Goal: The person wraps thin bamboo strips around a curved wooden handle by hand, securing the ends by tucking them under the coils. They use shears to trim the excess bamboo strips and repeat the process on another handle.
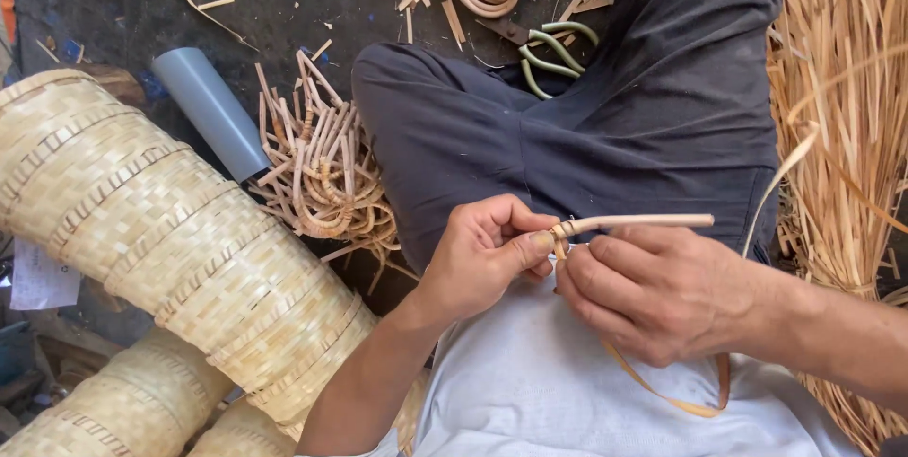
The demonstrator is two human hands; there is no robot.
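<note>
Fingers of my left hand [487,254] and right hand [653,296] are pinching a stiff, light cane stick [643,221] (near its wrapped end), winding a bendy strip [662,391].

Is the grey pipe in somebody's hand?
No, the grey pipe lies on the floor beside the woven baskets, while both hands hold a cane stick.

Dark floor [123,3] littered with cane offcuts [322,173], daylight
</note>
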